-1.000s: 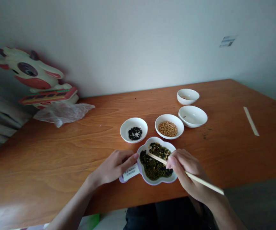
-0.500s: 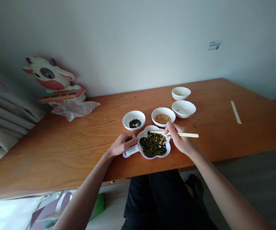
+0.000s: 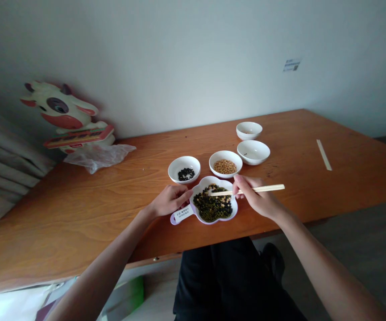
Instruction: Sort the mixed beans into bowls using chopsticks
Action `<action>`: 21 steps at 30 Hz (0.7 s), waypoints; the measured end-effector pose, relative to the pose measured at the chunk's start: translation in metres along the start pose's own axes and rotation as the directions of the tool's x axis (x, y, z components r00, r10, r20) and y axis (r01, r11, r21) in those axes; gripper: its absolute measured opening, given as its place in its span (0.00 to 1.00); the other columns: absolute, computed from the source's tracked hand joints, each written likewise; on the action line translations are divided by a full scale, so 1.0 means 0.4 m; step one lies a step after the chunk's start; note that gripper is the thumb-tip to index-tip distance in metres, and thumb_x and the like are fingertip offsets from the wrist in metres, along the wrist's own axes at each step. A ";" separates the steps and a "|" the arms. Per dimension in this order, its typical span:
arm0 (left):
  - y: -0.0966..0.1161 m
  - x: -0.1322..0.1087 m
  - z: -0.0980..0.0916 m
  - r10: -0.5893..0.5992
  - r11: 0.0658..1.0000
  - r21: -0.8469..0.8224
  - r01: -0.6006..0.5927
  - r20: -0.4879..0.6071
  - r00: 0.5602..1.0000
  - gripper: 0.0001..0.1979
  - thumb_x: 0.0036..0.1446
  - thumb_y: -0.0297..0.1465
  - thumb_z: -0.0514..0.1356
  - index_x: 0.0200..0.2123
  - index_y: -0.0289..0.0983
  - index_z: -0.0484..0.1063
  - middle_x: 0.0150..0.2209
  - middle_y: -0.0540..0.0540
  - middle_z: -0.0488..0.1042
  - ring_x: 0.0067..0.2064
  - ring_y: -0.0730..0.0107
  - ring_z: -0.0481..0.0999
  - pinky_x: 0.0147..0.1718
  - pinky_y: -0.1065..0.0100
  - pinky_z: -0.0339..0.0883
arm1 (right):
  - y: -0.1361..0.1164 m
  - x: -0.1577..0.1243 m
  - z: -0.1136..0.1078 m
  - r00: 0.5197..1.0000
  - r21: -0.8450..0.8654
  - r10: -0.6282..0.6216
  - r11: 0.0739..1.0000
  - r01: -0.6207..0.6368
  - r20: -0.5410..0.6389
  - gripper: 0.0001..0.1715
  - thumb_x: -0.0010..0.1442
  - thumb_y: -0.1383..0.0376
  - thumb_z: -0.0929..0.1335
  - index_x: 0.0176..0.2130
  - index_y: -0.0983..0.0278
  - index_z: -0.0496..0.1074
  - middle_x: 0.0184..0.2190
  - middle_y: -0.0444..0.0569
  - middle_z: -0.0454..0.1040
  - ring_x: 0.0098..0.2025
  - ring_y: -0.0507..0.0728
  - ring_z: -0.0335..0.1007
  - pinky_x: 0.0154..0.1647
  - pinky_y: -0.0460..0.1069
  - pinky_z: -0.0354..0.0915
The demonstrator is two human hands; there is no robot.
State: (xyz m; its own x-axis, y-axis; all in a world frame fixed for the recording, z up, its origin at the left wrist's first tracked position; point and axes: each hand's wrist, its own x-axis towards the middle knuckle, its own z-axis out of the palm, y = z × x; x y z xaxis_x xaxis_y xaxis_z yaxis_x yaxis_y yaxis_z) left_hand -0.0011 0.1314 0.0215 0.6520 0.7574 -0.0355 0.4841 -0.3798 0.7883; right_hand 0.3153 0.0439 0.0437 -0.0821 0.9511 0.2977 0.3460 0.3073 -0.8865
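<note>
My left hand (image 3: 170, 201) grips the rim of a white flower-shaped dish (image 3: 214, 182) with a lilac edge, beside its labelled handle (image 3: 181, 215). The dish holds a dark mix of green, black and pale beans (image 3: 212, 205). My right hand (image 3: 256, 196) holds wooden chopsticks (image 3: 259, 190) level, their tips over the beans. Nothing shows between the tips. Just beyond the dish stand a white bowl of black beans (image 3: 186, 174) and a white bowl of soybeans (image 3: 225, 166).
Two more white bowls (image 3: 253, 152) (image 3: 249, 130) stand further back on the wooden table (image 3: 79, 223), with little in them. A paper strip (image 3: 324, 154) lies at the right. A cartoon cow figure (image 3: 64, 111) and a plastic bag (image 3: 97, 158) sit at the back left.
The chopsticks have swung from a slant to nearly level, and my right hand has moved back from the dish's near side. The head view has tilted up and shifted.
</note>
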 end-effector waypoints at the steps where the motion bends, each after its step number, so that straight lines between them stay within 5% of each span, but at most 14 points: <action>1: 0.000 0.004 -0.003 0.013 1.000 0.024 -0.013 0.007 1.000 0.25 0.73 0.47 0.57 0.28 0.36 0.72 0.23 0.50 0.73 0.24 0.73 0.67 0.23 0.72 0.56 | -0.003 -0.009 -0.008 1.000 0.003 0.006 1.000 -0.006 -0.001 0.32 0.75 0.43 0.63 0.29 0.60 0.73 0.26 0.45 0.76 0.30 0.56 0.74 0.36 0.51 0.70; 5: -0.008 0.020 -0.003 0.068 0.992 0.110 -0.067 0.000 0.998 0.25 0.73 0.44 0.56 0.25 0.36 0.69 0.22 0.52 0.68 0.24 0.75 0.62 0.25 0.71 0.54 | -0.022 -0.056 -0.037 0.999 0.005 0.019 1.000 -0.019 -0.027 0.32 0.79 0.48 0.59 0.30 0.59 0.73 0.26 0.45 0.75 0.31 0.56 0.74 0.36 0.51 0.69; 11: -0.021 0.014 0.021 0.100 0.980 0.177 -0.087 -0.068 0.993 0.24 0.73 0.41 0.54 0.24 0.37 0.66 0.23 0.53 0.64 0.25 0.75 0.60 0.27 0.70 0.53 | -0.031 -0.104 -0.038 0.995 -0.020 0.021 1.000 -0.019 0.098 0.26 0.79 0.55 0.62 0.31 0.60 0.74 0.28 0.44 0.75 0.32 0.54 0.73 0.36 0.49 0.67; 21: -0.025 -0.002 0.030 0.123 0.979 0.172 -0.110 -0.068 0.990 0.21 0.74 0.37 0.55 0.26 0.38 0.63 0.23 0.55 0.63 0.24 0.77 0.60 0.27 0.71 0.52 | 0.027 -0.138 -0.008 0.981 -0.075 0.028 0.996 -0.043 -0.194 0.23 0.80 0.59 0.58 0.36 0.57 0.73 0.32 0.45 0.75 0.37 0.55 0.73 0.38 0.48 0.67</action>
State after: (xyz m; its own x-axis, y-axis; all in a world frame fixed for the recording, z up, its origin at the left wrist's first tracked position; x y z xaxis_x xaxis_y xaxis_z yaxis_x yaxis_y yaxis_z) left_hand 0.0004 0.1282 0.0061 0.6654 0.7392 0.1038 0.5024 -0.5464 0.6701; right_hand 0.3265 -0.0055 0.0187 0.1109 0.9353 0.3360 0.4184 0.2627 -0.8694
